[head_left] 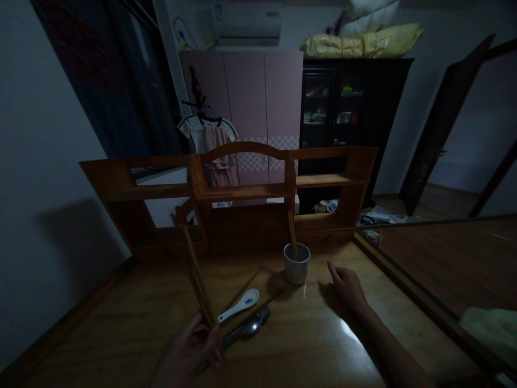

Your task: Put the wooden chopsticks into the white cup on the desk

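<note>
My left hand [186, 353] is closed around a pair of wooden chopsticks [196, 275], which point up and away from me. My right hand [347, 285] rests flat on the wooden desk [307, 345], fingers stretched out, a little to the right of a white cup [297, 264]. Another pair of chopsticks [292, 234] stands in that cup. On the desk between my hands lie a white ceramic spoon [240, 305] and a metal spoon [250, 327].
A wooden shelf unit [242, 188] runs along the desk's back edge. Behind it stand a pink wardrobe [250, 102], hanging clothes [214, 145] and a dark glass cabinet [343, 108]. A doorway [464, 129] opens at the right. The room is dim.
</note>
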Motion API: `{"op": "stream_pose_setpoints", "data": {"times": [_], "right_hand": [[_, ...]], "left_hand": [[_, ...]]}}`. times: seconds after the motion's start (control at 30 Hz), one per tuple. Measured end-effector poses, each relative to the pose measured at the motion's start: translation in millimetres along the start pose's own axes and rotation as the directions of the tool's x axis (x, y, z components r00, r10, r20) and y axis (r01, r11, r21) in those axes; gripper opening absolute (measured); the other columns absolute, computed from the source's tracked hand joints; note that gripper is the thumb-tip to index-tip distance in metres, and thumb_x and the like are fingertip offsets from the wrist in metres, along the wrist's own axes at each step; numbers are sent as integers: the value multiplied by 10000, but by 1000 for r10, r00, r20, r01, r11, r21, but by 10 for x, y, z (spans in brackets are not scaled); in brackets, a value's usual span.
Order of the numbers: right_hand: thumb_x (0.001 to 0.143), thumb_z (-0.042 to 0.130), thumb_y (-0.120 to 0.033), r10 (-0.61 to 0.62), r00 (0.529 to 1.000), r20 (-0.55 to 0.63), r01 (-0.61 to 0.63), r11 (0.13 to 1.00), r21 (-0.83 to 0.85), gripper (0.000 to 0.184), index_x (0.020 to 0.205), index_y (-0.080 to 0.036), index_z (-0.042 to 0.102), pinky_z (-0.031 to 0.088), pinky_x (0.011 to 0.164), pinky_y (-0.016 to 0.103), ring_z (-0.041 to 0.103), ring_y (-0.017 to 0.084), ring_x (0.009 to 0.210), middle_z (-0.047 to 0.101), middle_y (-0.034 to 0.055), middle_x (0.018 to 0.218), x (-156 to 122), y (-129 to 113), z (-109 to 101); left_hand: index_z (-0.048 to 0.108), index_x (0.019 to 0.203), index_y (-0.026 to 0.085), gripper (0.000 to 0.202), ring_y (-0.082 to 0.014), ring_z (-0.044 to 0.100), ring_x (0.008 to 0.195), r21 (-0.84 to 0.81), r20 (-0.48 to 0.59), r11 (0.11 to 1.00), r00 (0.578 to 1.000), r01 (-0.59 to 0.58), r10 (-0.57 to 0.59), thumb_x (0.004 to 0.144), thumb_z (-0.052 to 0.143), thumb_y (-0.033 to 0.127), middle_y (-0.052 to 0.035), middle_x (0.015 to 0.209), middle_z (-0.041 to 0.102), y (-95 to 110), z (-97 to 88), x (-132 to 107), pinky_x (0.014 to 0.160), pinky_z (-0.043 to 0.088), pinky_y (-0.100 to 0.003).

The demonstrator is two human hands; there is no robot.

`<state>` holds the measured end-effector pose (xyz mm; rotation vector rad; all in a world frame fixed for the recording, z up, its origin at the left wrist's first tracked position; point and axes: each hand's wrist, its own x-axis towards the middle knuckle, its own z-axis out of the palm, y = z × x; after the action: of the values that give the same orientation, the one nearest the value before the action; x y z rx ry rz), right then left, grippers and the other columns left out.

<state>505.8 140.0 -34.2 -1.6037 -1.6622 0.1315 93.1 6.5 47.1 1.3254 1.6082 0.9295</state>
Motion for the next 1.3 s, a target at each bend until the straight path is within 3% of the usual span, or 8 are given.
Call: {"op": "stream_pose_setpoints", "data": {"times": [0.17, 0.37, 0.57, 0.7, 0.83, 0.97, 1.1, 1.3], "right_hand": [[963, 311, -565, 4, 1000, 19, -4, 1000, 1, 638, 503, -167, 501, 276, 527, 267, 499, 138, 469, 526, 32, 476, -1, 12, -5], [959, 314, -574, 23, 999, 34, -23, 1000, -4, 657, 499, -157, 530, 267, 519, 274, 503, 137, 462, 546, 39, 475, -2, 35, 3], [956, 311, -581, 30, 999, 27, -30, 1000, -1, 665, 483, -160, 513, 257, 510, 278, 485, 137, 451, 525, 32, 454, 4, 51, 29], [957, 324, -569, 23, 999, 32, -23, 1000, 7, 649, 502, -157, 536, 270, 522, 276, 498, 142, 464, 544, 38, 477, 1, 39, 16], [960, 318, -561, 22, 999, 36, -22, 1000, 18, 645, 500, -160, 525, 274, 518, 278, 491, 146, 464, 536, 42, 474, -14, 26, 4], [959, 326, -559, 23, 999, 35, -24, 1000, 20, 638, 506, -159, 528, 272, 515, 275, 501, 147, 475, 531, 38, 481, -8, 35, 17], [957, 331, -563, 23, 999, 34, -23, 1000, 13, 645, 486, -161, 511, 273, 518, 273, 493, 140, 459, 515, 32, 465, 5, 51, 27], [957, 325, -566, 13, 999, 38, -14, 1000, 16, 641, 516, -158, 550, 293, 535, 268, 526, 148, 492, 567, 48, 509, 3, 48, 10]], "left_hand": [[502, 984, 174, 493, -209, 651, 468, -199, 143, 977, 984, -76, 106, 729, 616, 580, 1, 587, 661, -123, 483, 31, 477, 564, -328], [574, 947, 137, 285, -178, 656, 520, -78, 166, 976, 963, -201, 212, 800, 555, 380, -50, 710, 668, -212, 827, 95, 510, 573, -301], [634, 1043, 138, 335, -183, 673, 634, 106, 92, 965, 968, -241, 231, 822, 514, 360, -54, 746, 701, -136, 877, 143, 606, 554, -272], [672, 865, 160, 378, -185, 666, 612, 144, 62, 965, 975, -219, 212, 869, 459, 473, -63, 725, 699, -67, 862, 139, 640, 544, -271], [698, 886, 195, 385, -184, 682, 679, 130, 49, 966, 974, -225, 220, 859, 483, 514, -65, 845, 727, -63, 864, 137, 692, 550, -259], [722, 863, 195, 360, -227, 682, 911, 170, 13, 946, 961, -275, 277, 877, 475, 456, -94, 1074, 703, -88, 863, 150, 853, 533, -304], [731, 971, 230, 296, -271, 612, 1123, 180, 45, 931, 949, -316, 313, 838, 537, 410, -99, 1080, 714, -135, 859, 168, 970, 477, -326], [699, 968, 176, 382, -271, 672, 998, 206, 23, 948, 970, -242, 243, 885, 449, 453, -132, 1067, 692, -182, 924, 188, 899, 519, -352]]}}
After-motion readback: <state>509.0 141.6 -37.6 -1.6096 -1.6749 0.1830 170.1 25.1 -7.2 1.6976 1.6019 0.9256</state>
